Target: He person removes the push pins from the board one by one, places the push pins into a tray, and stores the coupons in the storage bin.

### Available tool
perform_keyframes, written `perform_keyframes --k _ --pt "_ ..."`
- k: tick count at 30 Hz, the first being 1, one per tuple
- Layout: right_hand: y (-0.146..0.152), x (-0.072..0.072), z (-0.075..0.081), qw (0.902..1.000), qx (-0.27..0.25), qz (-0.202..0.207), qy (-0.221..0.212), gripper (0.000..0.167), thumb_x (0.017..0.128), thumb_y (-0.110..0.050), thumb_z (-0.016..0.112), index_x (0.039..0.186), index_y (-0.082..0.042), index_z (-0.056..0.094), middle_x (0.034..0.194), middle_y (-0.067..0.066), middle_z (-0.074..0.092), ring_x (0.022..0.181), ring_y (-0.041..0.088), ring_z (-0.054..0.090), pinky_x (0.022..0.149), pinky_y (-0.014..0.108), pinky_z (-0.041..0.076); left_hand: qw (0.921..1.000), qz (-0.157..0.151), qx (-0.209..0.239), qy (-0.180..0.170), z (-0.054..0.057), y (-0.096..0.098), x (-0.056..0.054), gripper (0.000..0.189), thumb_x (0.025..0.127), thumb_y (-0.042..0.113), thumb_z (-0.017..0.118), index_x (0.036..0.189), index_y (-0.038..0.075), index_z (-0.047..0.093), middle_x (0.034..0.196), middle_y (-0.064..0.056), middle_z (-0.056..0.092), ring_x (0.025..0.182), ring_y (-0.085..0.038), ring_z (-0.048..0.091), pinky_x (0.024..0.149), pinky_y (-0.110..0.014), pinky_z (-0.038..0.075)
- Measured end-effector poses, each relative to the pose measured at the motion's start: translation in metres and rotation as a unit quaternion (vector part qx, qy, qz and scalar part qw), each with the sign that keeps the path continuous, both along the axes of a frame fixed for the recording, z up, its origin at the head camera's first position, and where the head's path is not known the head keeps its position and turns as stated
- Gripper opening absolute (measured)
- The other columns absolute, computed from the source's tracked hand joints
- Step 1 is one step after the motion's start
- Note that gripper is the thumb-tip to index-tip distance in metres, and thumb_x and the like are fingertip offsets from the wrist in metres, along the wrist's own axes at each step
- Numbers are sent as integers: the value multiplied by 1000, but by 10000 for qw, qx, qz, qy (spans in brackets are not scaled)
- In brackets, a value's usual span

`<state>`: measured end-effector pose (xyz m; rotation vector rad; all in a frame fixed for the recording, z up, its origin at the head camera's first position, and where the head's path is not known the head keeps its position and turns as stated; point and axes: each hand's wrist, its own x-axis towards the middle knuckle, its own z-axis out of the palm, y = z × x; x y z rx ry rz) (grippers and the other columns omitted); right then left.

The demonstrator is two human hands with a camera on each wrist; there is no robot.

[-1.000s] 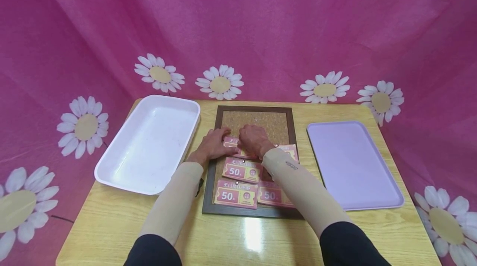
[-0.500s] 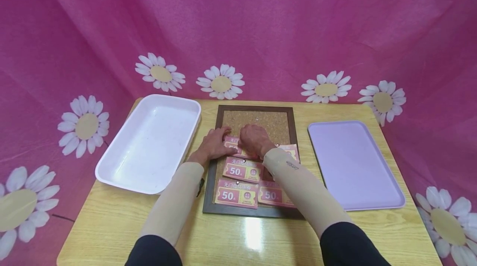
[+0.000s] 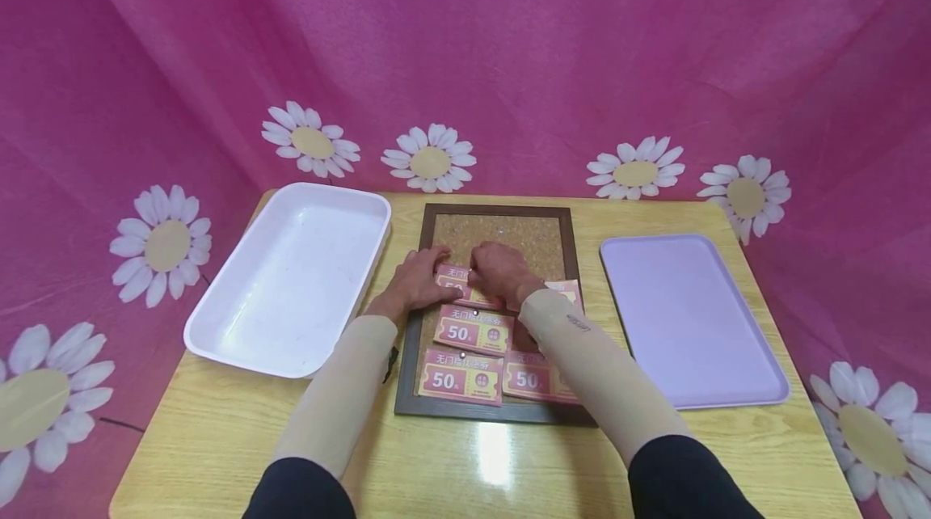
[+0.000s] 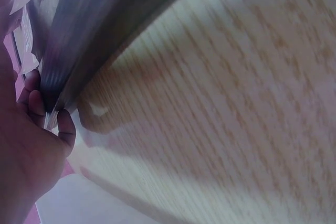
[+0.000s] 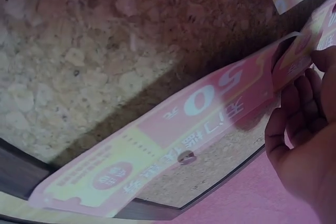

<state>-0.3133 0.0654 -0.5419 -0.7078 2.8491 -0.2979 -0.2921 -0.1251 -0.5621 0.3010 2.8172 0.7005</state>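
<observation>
My left hand (image 3: pixel 416 280) lies over the left side of a framed corkboard (image 3: pixel 444 232), its thumb on the left part of a pink-and-yellow 50 coupon (image 3: pixel 447 286). In the left wrist view, bent fingertips of the left hand (image 4: pixel 31 145) meet the dark frame (image 4: pixel 79 30). My right hand (image 3: pixel 502 270) bends its fingers at the top middle of that coupon, by a small dark spot. Seen from the right wrist, the right hand (image 5: pixel 310 129) has fingertips close to the coupon; I cannot tell what they hold. Next to it a coupon (image 5: pixel 194 103) carries a pushpin (image 5: pixel 186 157).
Below lie several more coupons, including a pinned one (image 3: pixel 473 331) and a lower-left one (image 3: pixel 461 377). A white basin (image 3: pixel 287 284) stands left, a lilac tray (image 3: pixel 694 321) right, on a wooden table (image 3: pixel 407 470). A pink flowered curtain (image 3: pixel 509 58) hangs behind.
The right hand has shifted slightly to the right, uncovering a little more of the upper coupon and a dark spot at its top edge. The left hand has stayed in place.
</observation>
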Motion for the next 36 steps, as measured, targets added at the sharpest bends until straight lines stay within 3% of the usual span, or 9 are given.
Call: perform_keyframes --k 8,14,19,26,36 --pt "8 0 1 9944 -857 -264 -562 9 86 -23 65 92 -21 71 79 -4 65 70 14 60 70 32 48 9999 75 107 -23 0 0 2 88 70 59 76 143 24 41 134 -3 53 112 -23 45 100 -43 40" --pt "10 -2 -3 9899 -1153 -339 -750 21 88 -21 65 108 -22 72 93 -2 70 69 11 60 75 31 48 9998 107 138 -22 -2 0 2 88 70 59 76 143 24 41 132 -3 54 111 -23 45 99 -42 40" --pt "12 -2 -4 9895 -1239 -209 -719 19 90 -22 64 107 -22 73 91 -3 72 65 11 61 73 31 48 9999 108 111 -24 -2 0 2 88 70 59 75 143 24 40 130 -2 54 110 -22 45 98 -42 41" --pt "14 -2 -5 9929 -1086 -15 -476 17 92 -25 65 107 -23 73 96 0 66 87 16 57 80 34 46 9999 92 95 -12 0 0 3 88 71 60 75 143 24 40 131 -2 54 110 -22 45 98 -41 41" --pt "13 -3 -7 9943 -998 105 -359 16 94 -27 62 106 -22 71 97 1 63 88 17 57 82 36 46 9999 70 114 -18 1 -1 3 90 71 61 74 145 23 39 137 -3 52 114 -22 45 100 -42 41"
